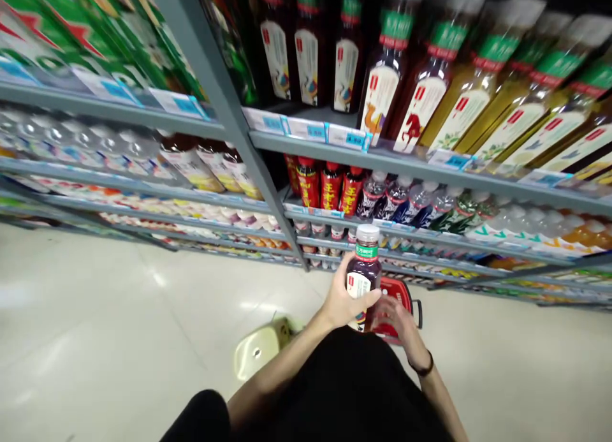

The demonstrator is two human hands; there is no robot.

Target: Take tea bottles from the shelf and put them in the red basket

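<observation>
While the left hand (345, 303) is wrapped around a bottle (367, 277), the right hand (400, 321), loosely uncurled, is beside it, contact unclear.

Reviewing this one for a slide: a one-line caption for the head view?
Left hand gripping a dark bottle near drink shelves, right hand close beside it, red container below.
</observation>
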